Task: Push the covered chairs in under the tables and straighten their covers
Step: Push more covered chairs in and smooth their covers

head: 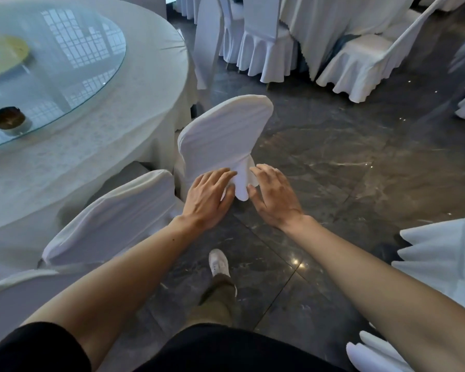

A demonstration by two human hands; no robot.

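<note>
A chair in a white cover (pixel 220 135) stands with its back towards me, tucked against the round table (pixel 113 146). The cover's skirt hangs in folds at the lower back of the chair. My left hand (pixel 208 198) lies on the left side of those folds, fingers curled into the cloth. My right hand (pixel 275 196) rests against the right side of the folds with its fingers spread. A second covered chair (pixel 113 218) sits just left of my left forearm, also against the table.
The table carries a glass turntable (pixel 65 76) with a dark ashtray (pixel 8 119). More covered chairs (pixel 266 49) and another clothed table stand across the dark marble floor (pixel 333 162). White skirts (pixel 435 253) crowd the right edge. My foot (pixel 219 263) is below.
</note>
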